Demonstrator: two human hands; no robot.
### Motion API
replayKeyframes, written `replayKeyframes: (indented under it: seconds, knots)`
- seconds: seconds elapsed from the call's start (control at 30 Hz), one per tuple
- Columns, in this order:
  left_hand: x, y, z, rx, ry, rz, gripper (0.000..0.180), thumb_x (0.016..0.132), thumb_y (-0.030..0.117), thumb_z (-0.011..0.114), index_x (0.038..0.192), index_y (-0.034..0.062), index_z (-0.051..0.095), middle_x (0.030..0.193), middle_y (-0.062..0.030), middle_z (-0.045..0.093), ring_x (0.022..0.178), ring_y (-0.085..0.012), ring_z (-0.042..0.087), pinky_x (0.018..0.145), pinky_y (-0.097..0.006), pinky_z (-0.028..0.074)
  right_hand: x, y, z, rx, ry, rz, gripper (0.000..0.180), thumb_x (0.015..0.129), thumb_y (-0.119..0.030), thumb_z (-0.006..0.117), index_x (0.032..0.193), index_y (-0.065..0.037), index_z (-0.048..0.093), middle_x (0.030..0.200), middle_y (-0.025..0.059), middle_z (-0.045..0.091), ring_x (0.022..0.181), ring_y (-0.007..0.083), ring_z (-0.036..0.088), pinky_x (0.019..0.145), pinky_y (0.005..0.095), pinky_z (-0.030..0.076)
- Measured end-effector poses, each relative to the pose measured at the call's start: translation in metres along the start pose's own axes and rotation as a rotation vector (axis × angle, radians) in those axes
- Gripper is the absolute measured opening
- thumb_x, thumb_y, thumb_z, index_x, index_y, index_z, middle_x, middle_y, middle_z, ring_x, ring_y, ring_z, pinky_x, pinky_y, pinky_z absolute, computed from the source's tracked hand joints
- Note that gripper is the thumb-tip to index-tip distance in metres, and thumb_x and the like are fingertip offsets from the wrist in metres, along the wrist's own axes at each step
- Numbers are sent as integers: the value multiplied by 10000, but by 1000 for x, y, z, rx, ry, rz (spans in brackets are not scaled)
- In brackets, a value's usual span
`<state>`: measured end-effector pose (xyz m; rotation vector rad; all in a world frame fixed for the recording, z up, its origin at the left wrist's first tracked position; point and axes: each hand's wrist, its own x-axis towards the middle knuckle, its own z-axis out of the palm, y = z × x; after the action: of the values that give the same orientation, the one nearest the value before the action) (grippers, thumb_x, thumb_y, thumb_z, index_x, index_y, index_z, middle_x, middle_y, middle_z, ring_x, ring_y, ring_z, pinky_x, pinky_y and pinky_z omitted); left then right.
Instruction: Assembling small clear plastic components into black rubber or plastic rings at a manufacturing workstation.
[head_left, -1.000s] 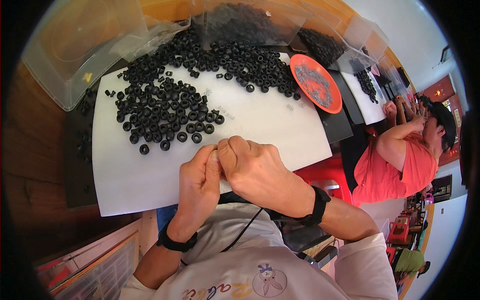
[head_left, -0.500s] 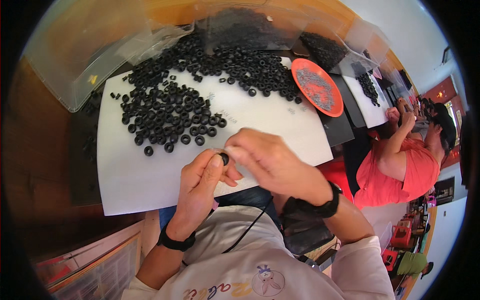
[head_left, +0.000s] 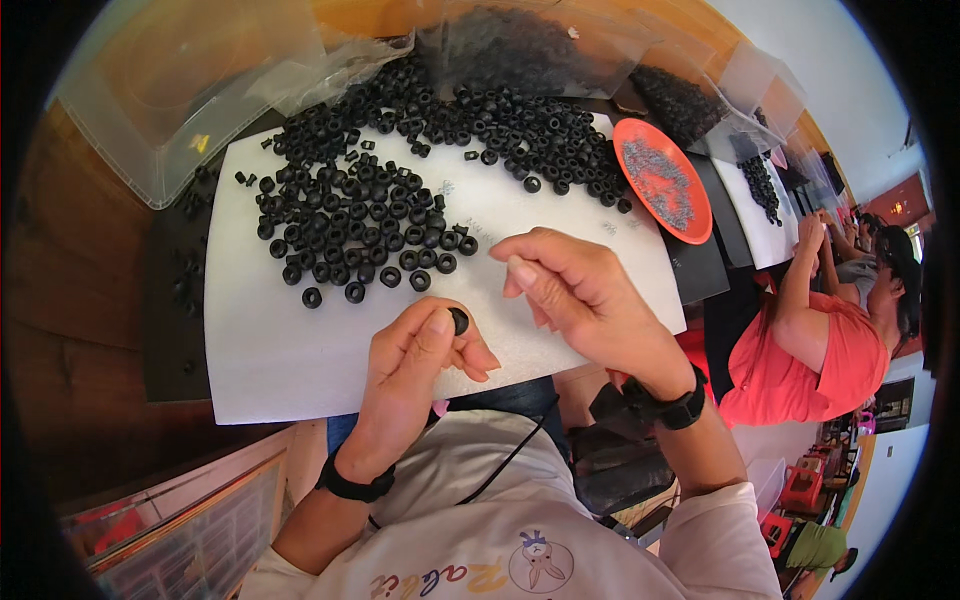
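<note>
Between the thumb and fingers of my left hand is a small round black ring, standing out just past the thumb tip. My right hand hovers to the right, apart from the ring. Its thumb and index finger are drawn together and the other fingers curl under; whatever they may hold is too small or hidden to see. Both hands are over the near part of a white foam sheet. Beyond my left hand lies a loose group of black rings.
A larger heap of black parts spreads along the far edge, before clear plastic bins. An orange-red plate of tiny grey pieces stands at the far right. A person in a red shirt sits at the right by another foam sheet.
My right hand has moved away to the right from the ring in my left hand. My left hand still grips the ring, and the whole view has shifted slightly.
</note>
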<state>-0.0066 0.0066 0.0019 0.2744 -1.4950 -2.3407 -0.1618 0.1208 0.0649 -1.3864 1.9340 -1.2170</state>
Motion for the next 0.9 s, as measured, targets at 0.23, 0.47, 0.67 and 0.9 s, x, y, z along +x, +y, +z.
replayKeyframes:
  seconds: [0.23, 0.47, 0.67, 0.9]
  knots:
    - [5, 6, 3, -166, 26, 26, 355, 1014, 290, 351, 938, -17, 513, 767, -115, 578, 747, -164, 582, 686, -307, 494, 4, -13, 9, -87, -136, -300, 252, 853, -102, 608, 1072, 17, 568, 806, 128, 549, 724, 293, 579, 636, 348, 477]
    - [0, 5, -1, -293, -65, 151, 341, 1007, 280, 348, 930, -16, 500, 762, -138, 577, 737, -234, 586, 756, -381, 485, 13, 3, -18, -294, 30, -205, 238, 849, -114, 618, 1036, 27, 575, 816, 157, 579, 680, 300, 572, 603, 350, 465]
    - [-8, 8, 7, -195, 99, 175, 344, 1008, 304, 338, 930, 6, 492, 789, -157, 584, 786, -277, 600, 766, -394, 479, 15, 18, -37, -370, 89, -41, 208, 904, -95, 578, 1068, 30, 559, 812, 95, 551, 612, 133, 566, 554, 252, 461]
    - [-1, 12, 5, -192, 45, 142, 357, 1020, 275, 324, 1114, -41, 462, 974, -149, 574, 973, -252, 579, 838, -375, 461, 14, -6, -25, -379, -89, -265, 234, 850, -66, 582, 1072, 2, 550, 854, 166, 561, 733, 347, 582, 649, 391, 480]
